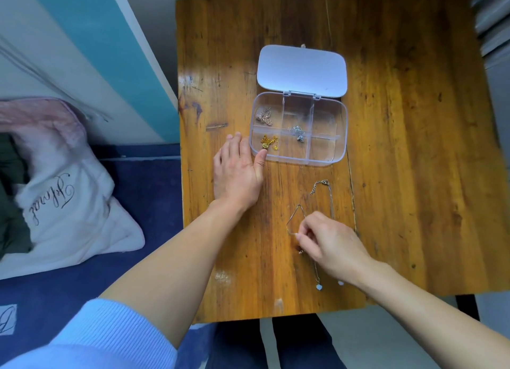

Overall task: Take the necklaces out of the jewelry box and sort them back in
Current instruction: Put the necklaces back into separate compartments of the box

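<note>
While the right hand (328, 241) pinches a thin chain (296, 219) between fingertips (299, 237) on the wooden table (414, 147), the left hand (237, 175) lies flat and spread just beside the jewelry box (298, 128), its thumb touching the box's near left corner. The chain lies on the near side of the box, well apart from it, its long run stretching from a clasp (320, 185) nearer the box toward a pale pendant (318, 286) near the table's front edge. So the box lies straight ahead of the pinching hand, which is the closer hand to the chain. Inside the box, a gold necklace (269, 141), a rose-coloured one (263, 116) and a silver one (298, 132) sit in compartments; the right-hand compartments look empty.
</note>
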Demonstrator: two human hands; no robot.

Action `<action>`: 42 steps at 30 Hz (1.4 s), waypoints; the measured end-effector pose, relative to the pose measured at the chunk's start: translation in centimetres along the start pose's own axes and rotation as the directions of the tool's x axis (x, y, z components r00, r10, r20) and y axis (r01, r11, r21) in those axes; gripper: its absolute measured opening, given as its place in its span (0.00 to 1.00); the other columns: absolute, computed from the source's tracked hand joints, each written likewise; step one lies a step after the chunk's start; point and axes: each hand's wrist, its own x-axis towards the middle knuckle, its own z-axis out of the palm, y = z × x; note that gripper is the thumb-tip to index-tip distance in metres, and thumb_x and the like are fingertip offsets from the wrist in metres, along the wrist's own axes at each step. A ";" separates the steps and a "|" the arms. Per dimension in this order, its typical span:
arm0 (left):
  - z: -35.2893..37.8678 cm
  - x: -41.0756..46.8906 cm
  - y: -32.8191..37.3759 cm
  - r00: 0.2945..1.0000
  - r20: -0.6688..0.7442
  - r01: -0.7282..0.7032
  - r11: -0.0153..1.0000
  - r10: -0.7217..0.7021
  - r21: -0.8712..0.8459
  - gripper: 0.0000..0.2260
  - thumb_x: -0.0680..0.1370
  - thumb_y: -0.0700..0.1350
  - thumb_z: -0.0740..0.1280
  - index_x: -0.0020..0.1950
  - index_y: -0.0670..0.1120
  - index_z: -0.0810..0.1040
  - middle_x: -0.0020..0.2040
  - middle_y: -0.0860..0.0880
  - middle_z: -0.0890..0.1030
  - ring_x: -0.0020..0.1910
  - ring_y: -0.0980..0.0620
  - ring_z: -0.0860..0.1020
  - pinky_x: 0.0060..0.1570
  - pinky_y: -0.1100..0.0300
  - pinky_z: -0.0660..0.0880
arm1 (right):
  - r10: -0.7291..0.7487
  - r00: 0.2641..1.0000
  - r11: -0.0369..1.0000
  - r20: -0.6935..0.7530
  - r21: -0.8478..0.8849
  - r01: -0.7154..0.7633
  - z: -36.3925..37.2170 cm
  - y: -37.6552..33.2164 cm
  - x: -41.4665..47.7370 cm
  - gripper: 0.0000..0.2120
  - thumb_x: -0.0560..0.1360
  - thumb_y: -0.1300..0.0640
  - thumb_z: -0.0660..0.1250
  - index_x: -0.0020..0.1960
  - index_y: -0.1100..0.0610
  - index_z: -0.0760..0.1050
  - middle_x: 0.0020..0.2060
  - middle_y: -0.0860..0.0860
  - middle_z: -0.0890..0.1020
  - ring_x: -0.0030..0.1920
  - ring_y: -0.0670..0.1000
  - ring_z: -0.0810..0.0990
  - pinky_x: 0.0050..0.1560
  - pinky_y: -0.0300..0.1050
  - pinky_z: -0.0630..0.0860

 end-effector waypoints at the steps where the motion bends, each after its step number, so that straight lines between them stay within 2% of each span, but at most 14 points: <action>1: 0.0 0.0 0.0 1.000 -0.002 -0.002 1.000 0.002 0.002 0.27 0.82 0.58 0.46 0.75 0.42 0.60 0.76 0.43 0.62 0.76 0.45 0.56 0.72 0.50 0.53 | -0.003 0.999 0.994 -0.044 0.110 0.007 -0.8 -0.3 0.1 0.07 0.77 0.50 0.63 0.41 0.48 0.70 0.43 0.44 0.75 0.41 0.47 0.76 0.41 0.45 0.74; 3: 0.1 0.0 -0.1 1.000 -0.006 -0.004 1.000 0.004 0.003 0.27 0.82 0.58 0.46 0.75 0.42 0.60 0.76 0.43 0.62 0.76 0.45 0.56 0.72 0.50 0.53 | 0.008 0.986 0.946 -0.165 0.320 0.045 -2.9 -1.1 0.4 0.08 0.75 0.55 0.67 0.38 0.49 0.72 0.49 0.43 0.78 0.47 0.44 0.78 0.42 0.39 0.72; 5: 0.2 0.0 -0.1 1.000 -0.007 0.002 1.000 -0.002 0.001 0.28 0.82 0.58 0.46 0.75 0.42 0.60 0.76 0.44 0.61 0.76 0.46 0.56 0.73 0.50 0.52 | 0.055 0.964 0.859 -0.261 0.505 0.088 -5.2 -2.1 0.8 0.09 0.73 0.61 0.69 0.36 0.53 0.73 0.51 0.44 0.82 0.48 0.44 0.79 0.41 0.33 0.69; 8: 0.1 -0.1 -0.1 1.000 0.000 0.005 1.000 -0.005 0.003 0.28 0.82 0.59 0.45 0.75 0.43 0.60 0.77 0.44 0.61 0.76 0.46 0.55 0.73 0.50 0.52 | 0.098 0.941 0.677 -0.325 0.714 0.176 -8.5 -3.6 1.7 0.06 0.72 0.62 0.68 0.37 0.57 0.73 0.39 0.51 0.86 0.41 0.48 0.83 0.33 0.36 0.73; 11: 0.0 -0.1 -0.1 1.000 0.008 0.002 1.000 -0.002 0.005 0.28 0.82 0.59 0.45 0.75 0.43 0.59 0.77 0.44 0.61 0.76 0.46 0.55 0.73 0.50 0.52 | 0.099 0.924 0.580 -0.368 0.776 0.247 -11.1 -4.5 2.8 0.06 0.75 0.64 0.66 0.40 0.58 0.72 0.35 0.52 0.85 0.35 0.51 0.83 0.32 0.42 0.77; 14: -0.1 -0.1 -0.1 1.000 0.012 -0.001 1.000 0.001 0.004 0.28 0.82 0.59 0.45 0.75 0.43 0.59 0.77 0.44 0.60 0.76 0.46 0.55 0.73 0.50 0.52 | 0.124 0.912 0.541 -0.391 0.797 0.268 -13.0 -5.1 4.1 0.07 0.77 0.64 0.64 0.42 0.56 0.73 0.33 0.50 0.84 0.34 0.50 0.82 0.36 0.44 0.79; 19: -0.3 -0.1 0.0 1.000 0.013 -0.003 1.000 0.003 0.008 0.27 0.82 0.58 0.45 0.75 0.43 0.60 0.77 0.44 0.61 0.76 0.46 0.55 0.73 0.50 0.52 | 0.139 0.900 0.478 -0.412 0.824 0.303 -15.5 -6.0 5.8 0.01 0.76 0.60 0.65 0.46 0.56 0.74 0.32 0.49 0.83 0.35 0.50 0.82 0.38 0.45 0.79; 22: -0.3 -0.1 0.1 1.000 0.025 0.002 1.000 -0.002 0.011 0.27 0.82 0.58 0.45 0.75 0.43 0.60 0.77 0.44 0.60 0.77 0.46 0.54 0.73 0.51 0.51 | 0.147 0.884 0.472 -0.443 0.817 0.331 -16.7 -6.5 6.1 0.03 0.76 0.61 0.66 0.49 0.55 0.76 0.33 0.49 0.83 0.37 0.51 0.83 0.39 0.45 0.78; 32: -0.5 -0.2 0.1 1.000 0.031 0.002 1.000 -0.002 0.009 0.27 0.82 0.58 0.45 0.75 0.44 0.60 0.77 0.44 0.60 0.77 0.47 0.54 0.73 0.51 0.51 | 0.193 0.810 0.563 -0.554 0.738 0.371 -19.5 -6.0 5.6 0.04 0.75 0.56 0.68 0.48 0.53 0.81 0.35 0.48 0.84 0.38 0.51 0.83 0.40 0.45 0.78; 38: -0.4 -0.2 0.1 1.000 0.024 0.011 1.000 -0.011 0.010 0.27 0.82 0.58 0.46 0.75 0.44 0.60 0.77 0.45 0.60 0.77 0.47 0.54 0.73 0.52 0.50 | 0.236 0.794 0.563 -0.560 0.745 0.358 -20.4 -5.0 6.2 0.04 0.74 0.55 0.68 0.46 0.52 0.81 0.35 0.49 0.84 0.38 0.51 0.83 0.40 0.46 0.78; 42: -0.4 -0.2 0.1 1.000 0.016 0.013 1.000 -0.013 0.004 0.27 0.82 0.58 0.46 0.75 0.43 0.60 0.77 0.45 0.60 0.77 0.47 0.54 0.73 0.52 0.50 | 0.261 0.780 0.618 -0.569 0.719 0.318 -19.8 -3.7 7.1 0.04 0.74 0.56 0.68 0.46 0.53 0.81 0.35 0.49 0.85 0.39 0.52 0.84 0.40 0.45 0.78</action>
